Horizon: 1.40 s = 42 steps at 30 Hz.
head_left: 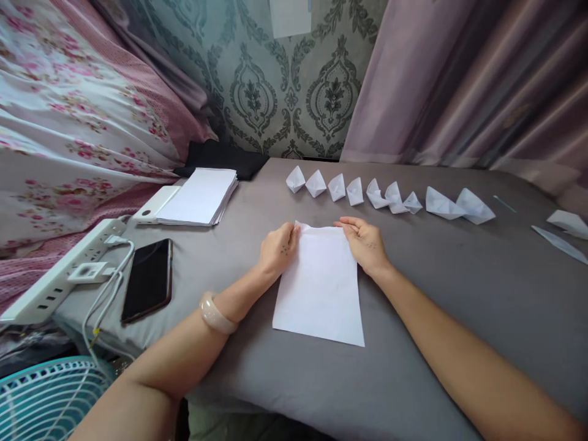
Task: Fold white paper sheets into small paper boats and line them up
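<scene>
A white sheet of paper [318, 285] lies between my hands on the grey cloth, its near edge towards me. At its far left corner my left hand [278, 250] pinches the paper between thumb and curled fingers. My right hand [365, 245] grips the far right corner, thumb on the sheet and fingers partly extended behind it. The far edge looks slightly raised or bent between the two hands. Beyond them stands a row of several folded paper boats [337, 188], with larger folded ones [475, 206] further right.
A stack of white paper [197, 196] rests on a white box [156, 205] at the left. Nearer are a phone [147, 278], a power strip [64, 272] with cables, and a fan [50, 401] below the edge. Folded paper pieces [558, 244] lie far right.
</scene>
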Motion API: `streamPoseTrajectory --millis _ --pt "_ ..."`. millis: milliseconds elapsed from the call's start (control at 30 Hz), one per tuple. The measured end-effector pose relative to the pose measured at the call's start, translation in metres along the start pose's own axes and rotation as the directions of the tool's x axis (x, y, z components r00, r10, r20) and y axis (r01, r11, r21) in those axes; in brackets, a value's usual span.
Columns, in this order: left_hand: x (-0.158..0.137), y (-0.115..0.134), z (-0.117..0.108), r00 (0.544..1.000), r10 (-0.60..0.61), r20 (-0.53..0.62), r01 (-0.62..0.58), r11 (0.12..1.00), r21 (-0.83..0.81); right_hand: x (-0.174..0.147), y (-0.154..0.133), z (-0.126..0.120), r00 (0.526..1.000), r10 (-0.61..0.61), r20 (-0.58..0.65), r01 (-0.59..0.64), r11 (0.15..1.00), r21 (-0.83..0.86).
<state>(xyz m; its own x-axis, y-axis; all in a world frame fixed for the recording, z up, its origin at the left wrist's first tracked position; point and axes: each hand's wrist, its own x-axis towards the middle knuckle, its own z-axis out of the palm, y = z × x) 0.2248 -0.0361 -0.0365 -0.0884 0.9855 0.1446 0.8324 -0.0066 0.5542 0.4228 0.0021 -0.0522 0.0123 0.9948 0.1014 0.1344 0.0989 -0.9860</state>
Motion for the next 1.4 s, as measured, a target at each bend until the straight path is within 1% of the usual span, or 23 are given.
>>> streamPoseTrajectory --millis 100,233,333,400,467,500,533,567,600,633,667,700,733,767,800,867,933,1000,1100,1167,1267,1333,1400 --pt "0.000 -0.002 0.000 0.998 0.051 0.027 -0.053 0.994 0.092 0.002 0.004 -0.003 0.991 -0.125 0.042 0.130 0.977 -0.166" --pt "0.000 -0.008 0.000 0.993 0.116 0.030 -0.118 0.986 0.117 0.001 0.005 -0.008 0.985 -0.162 0.057 0.171 0.962 -0.215" --pt "0.000 -0.007 0.000 0.992 0.094 0.084 -0.108 0.977 0.186 0.002 0.007 -0.011 0.979 -0.184 0.084 0.201 0.938 -0.284" --pt "-0.001 -0.003 -0.001 0.990 0.086 0.111 -0.110 0.965 0.237 0.004 0.009 -0.012 0.973 -0.197 0.119 0.227 0.903 -0.365" --pt "-0.002 0.002 0.000 0.990 0.124 0.073 -0.141 0.940 0.311 0.004 0.011 -0.011 0.962 -0.230 0.150 0.273 0.850 -0.451" --pt "-0.002 0.004 0.000 0.984 0.172 0.045 -0.176 0.917 0.357 0.004 0.012 -0.011 0.954 -0.250 0.162 0.298 0.817 -0.493" --pt "-0.002 0.005 0.000 0.970 0.241 0.036 -0.235 0.885 0.402 0.003 0.012 -0.010 0.948 -0.264 0.176 0.318 0.784 -0.533" --pt "-0.001 0.006 0.000 0.943 0.328 0.060 -0.320 0.840 0.437 0.002 0.011 -0.010 0.944 -0.269 0.192 0.331 0.752 -0.571" --pt "0.000 0.006 -0.001 0.900 0.420 0.120 -0.426 0.785 0.451 0.000 0.009 -0.010 0.941 -0.266 0.208 0.338 0.717 -0.610" --pt "0.001 0.006 -0.001 0.844 0.495 0.205 -0.532 0.725 0.438 -0.003 0.006 -0.009 0.940 -0.261 0.219 0.340 0.677 -0.653" --pt "0.002 0.006 -0.001 0.785 0.543 0.298 -0.619 0.673 0.406 -0.006 0.003 -0.008 0.938 -0.259 0.230 0.345 0.631 -0.695" --pt "0.003 0.005 -0.002 0.738 0.561 0.375 -0.674 0.641 0.366 -0.009 -0.001 -0.006 0.932 -0.265 0.247 0.359 0.582 -0.729" --pt "0.003 0.004 -0.002 0.706 0.564 0.428 -0.703 0.632 0.327 -0.014 -0.005 -0.003 0.921 -0.281 0.270 0.384 0.537 -0.751" --pt "0.003 0.004 -0.002 0.693 0.561 0.452 -0.710 0.640 0.295 -0.018 -0.008 0.001 0.904 -0.304 0.301 0.421 0.508 -0.751" --pt "0.002 0.005 -0.001 0.699 0.559 0.446 -0.701 0.659 0.272 -0.023 -0.012 0.005 0.881 -0.326 0.344 0.470 0.506 -0.723" --pt "-0.004 0.007 0.003 0.736 0.558 0.384 -0.664 0.707 0.245 -0.031 -0.016 0.015 0.845 -0.341 0.413 0.535 0.580 -0.615" --pt "-0.012 0.011 0.008 0.760 0.547 0.351 -0.636 0.737 0.230 -0.038 -0.017 0.024 0.849 -0.271 0.453 0.503 0.678 -0.537" --pt "-0.021 0.014 0.013 0.779 0.505 0.373 -0.603 0.766 0.223 -0.043 -0.015 0.030 0.841 -0.209 0.498 0.484 0.703 -0.521" --pt "-0.030 0.014 0.018 0.845 0.365 0.391 -0.474 0.850 0.231 -0.048 -0.011 0.032 0.817 -0.153 0.556 0.509 0.646 -0.569" --pt "-0.030 0.011 0.018 0.876 0.292 0.383 -0.399 0.885 0.238 -0.049 -0.010 0.031 0.823 -0.111 0.557 0.505 0.592 -0.629" --pt "-0.028 0.007 0.017 0.893 0.254 0.371 -0.358 0.901 0.245 -0.050 -0.009 0.030 0.841 -0.049 0.539 0.481 0.526 -0.701" --pt "-0.028 0.007 0.015 0.897 0.230 0.377 -0.337 0.909 0.247 -0.049 -0.009 0.028 0.841 -0.024 0.541 0.480 0.497 -0.723" --pt "-0.028 0.009 0.014 0.906 0.182 0.381 -0.291 0.923 0.252 -0.049 -0.008 0.026 0.852 -0.010 0.523 0.465 0.472 -0.749"
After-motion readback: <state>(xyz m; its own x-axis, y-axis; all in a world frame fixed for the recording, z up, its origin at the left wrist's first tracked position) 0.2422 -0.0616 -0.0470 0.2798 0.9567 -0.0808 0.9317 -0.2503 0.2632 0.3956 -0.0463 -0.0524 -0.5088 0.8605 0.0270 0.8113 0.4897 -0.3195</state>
